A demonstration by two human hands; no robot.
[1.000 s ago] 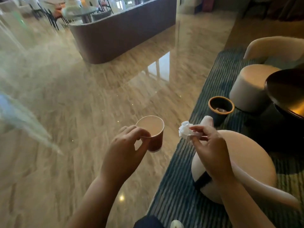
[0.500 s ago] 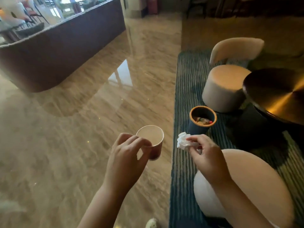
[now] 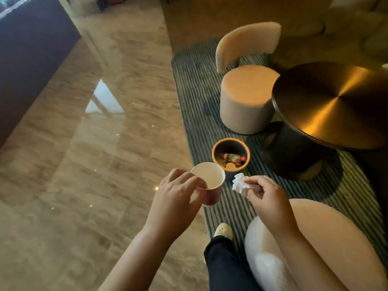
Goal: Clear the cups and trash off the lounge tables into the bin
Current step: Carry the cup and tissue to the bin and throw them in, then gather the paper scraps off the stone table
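**Cup and tissue in hand, short of the bin**

1. The left hand [image 3: 176, 194] pinches a small paper cup, red outside and white inside [image 3: 211, 178], at its near rim, fingers curled over the edge. The cup's long axis is close to upright: the open mouth faces up, the base points down at the edge of the striped dark rug [image 3: 197, 97]. No contents are visible in it.

2. The right hand [image 3: 266, 196] pinches a crumpled white tissue [image 3: 239, 183] between thumb and fingertips. The wad sticks out to the left, toward the cup, and the two are apart.

3. The round dark bin with an orange rim [image 3: 213, 154] stands upright on the rug, just beyond both items in the head view. A plastic bottle with a red cap [image 3: 233, 158] lies inside on its side.

4. Right of the bin stands a round dark brushed-metal surface [image 3: 327, 101]; behind the bin is a beige round chair with a curved back [image 3: 245, 101].

5. A polished marble floor [image 3: 94, 143] lies left of the rug.
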